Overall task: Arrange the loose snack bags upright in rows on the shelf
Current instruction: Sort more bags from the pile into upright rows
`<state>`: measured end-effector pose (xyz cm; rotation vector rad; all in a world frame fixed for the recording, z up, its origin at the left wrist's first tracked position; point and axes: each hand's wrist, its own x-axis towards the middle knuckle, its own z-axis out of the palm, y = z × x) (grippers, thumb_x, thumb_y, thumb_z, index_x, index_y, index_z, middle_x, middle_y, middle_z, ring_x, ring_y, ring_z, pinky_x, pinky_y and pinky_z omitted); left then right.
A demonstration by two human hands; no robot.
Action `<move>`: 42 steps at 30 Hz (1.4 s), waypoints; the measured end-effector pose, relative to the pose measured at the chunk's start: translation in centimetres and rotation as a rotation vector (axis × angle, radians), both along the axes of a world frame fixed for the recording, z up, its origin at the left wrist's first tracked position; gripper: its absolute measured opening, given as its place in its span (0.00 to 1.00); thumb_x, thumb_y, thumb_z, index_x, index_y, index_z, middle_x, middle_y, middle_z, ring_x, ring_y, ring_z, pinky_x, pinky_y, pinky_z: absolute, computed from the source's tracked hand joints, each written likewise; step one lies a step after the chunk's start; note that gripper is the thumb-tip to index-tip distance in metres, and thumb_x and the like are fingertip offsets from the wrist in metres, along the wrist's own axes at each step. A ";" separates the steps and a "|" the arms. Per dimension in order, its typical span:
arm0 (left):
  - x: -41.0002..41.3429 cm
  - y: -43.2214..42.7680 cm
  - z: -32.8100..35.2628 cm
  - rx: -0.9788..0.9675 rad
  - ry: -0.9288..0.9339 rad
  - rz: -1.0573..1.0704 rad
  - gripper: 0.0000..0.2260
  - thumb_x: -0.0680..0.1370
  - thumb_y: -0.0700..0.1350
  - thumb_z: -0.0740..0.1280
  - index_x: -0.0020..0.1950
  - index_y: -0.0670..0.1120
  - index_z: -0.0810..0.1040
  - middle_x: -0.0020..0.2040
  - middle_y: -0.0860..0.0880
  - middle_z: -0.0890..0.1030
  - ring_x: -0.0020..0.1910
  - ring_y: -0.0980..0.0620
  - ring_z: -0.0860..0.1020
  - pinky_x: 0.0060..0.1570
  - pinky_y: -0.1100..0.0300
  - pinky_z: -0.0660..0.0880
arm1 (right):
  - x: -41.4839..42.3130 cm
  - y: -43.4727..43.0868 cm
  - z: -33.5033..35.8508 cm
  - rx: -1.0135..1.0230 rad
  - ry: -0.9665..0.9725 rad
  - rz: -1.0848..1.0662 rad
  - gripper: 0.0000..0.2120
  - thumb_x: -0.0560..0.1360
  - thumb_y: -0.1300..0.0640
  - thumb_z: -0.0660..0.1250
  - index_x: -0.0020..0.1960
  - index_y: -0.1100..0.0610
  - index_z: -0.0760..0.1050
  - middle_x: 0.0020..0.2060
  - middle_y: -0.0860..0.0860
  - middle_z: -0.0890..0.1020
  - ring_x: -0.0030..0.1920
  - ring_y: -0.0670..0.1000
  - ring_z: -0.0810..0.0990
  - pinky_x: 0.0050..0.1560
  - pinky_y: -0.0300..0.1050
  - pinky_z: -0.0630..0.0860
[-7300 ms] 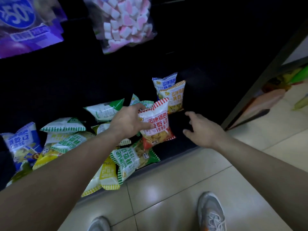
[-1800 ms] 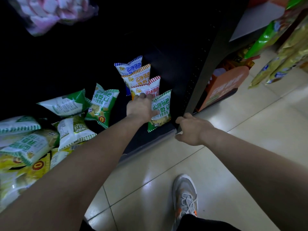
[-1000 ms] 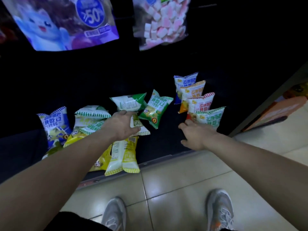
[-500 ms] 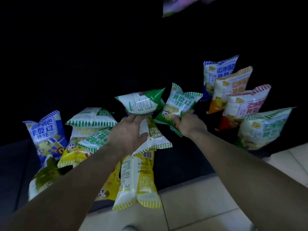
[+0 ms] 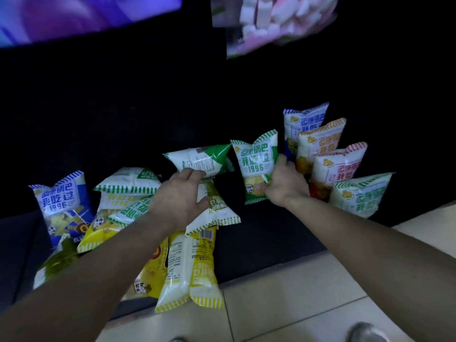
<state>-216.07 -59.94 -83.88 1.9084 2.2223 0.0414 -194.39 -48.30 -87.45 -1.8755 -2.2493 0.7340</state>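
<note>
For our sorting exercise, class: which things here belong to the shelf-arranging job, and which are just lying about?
Job: green-striped white snack bag gripped by right hand; left hand; sideways green-and-white bag; standing row of four bags; heap of yellow and green bags; dark shelf.
Lying about: hanging pink-and-white marshmallow bag; purple packet; tiled floor; grey shoe.

Two pkgs up top, tile floor (image 5: 296, 304) below.
Blurred purple pkg (image 5: 74, 16) top L, pink/white marshmallow bag (image 5: 278, 21) to its R; grey shoe (image 5: 367, 333) on floor, btm R.

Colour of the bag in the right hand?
White bag with green-striped edges and green print, gripped by the right hand. Head view.
</note>
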 end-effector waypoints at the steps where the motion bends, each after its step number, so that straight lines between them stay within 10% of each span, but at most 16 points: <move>1: 0.3 -0.1 1.1 -0.002 0.006 -0.001 0.29 0.79 0.57 0.64 0.77 0.51 0.61 0.72 0.49 0.68 0.70 0.47 0.67 0.64 0.50 0.71 | 1.0 -0.4 1.5 0.027 -0.042 0.033 0.36 0.72 0.43 0.74 0.69 0.58 0.59 0.61 0.59 0.73 0.56 0.62 0.77 0.45 0.50 0.74; 11: 7.1 -2.2 10.7 0.062 -0.295 0.040 0.51 0.66 0.66 0.75 0.79 0.55 0.51 0.78 0.52 0.61 0.76 0.50 0.61 0.69 0.49 0.68 | 9.0 -6.2 12.3 -0.040 0.085 0.313 0.41 0.69 0.44 0.77 0.72 0.45 0.55 0.67 0.48 0.72 0.62 0.52 0.74 0.58 0.53 0.74; 17: 9.4 -2.2 11.9 0.030 -0.301 -0.013 0.29 0.67 0.63 0.76 0.62 0.57 0.71 0.67 0.55 0.69 0.64 0.51 0.70 0.58 0.52 0.72 | 10.7 -8.7 11.7 -0.043 0.117 0.373 0.44 0.69 0.47 0.78 0.74 0.41 0.52 0.68 0.45 0.72 0.63 0.50 0.74 0.60 0.54 0.74; 20: 10.4 -2.2 11.5 -0.072 -0.429 -0.022 0.35 0.65 0.60 0.79 0.67 0.56 0.68 0.61 0.57 0.72 0.57 0.53 0.75 0.53 0.55 0.73 | 11.0 -9.1 11.2 -0.032 0.125 0.396 0.45 0.69 0.46 0.77 0.75 0.40 0.51 0.68 0.44 0.71 0.65 0.51 0.73 0.65 0.57 0.71; 32: 11.0 2.1 7.9 -0.034 -0.041 0.004 0.40 0.67 0.64 0.75 0.74 0.56 0.63 0.45 0.53 0.80 0.42 0.50 0.79 0.37 0.55 0.76 | 12.9 -4.7 10.6 -0.020 -0.113 0.389 0.39 0.77 0.42 0.66 0.80 0.51 0.50 0.76 0.55 0.60 0.72 0.58 0.66 0.68 0.54 0.69; 42: 9.4 14.1 2.2 0.036 0.063 -0.032 0.41 0.68 0.62 0.76 0.76 0.53 0.62 0.64 0.45 0.77 0.59 0.42 0.77 0.50 0.49 0.78 | 12.2 2.5 8.1 0.061 -0.211 0.365 0.26 0.78 0.45 0.65 0.72 0.52 0.66 0.65 0.53 0.68 0.67 0.58 0.68 0.62 0.56 0.72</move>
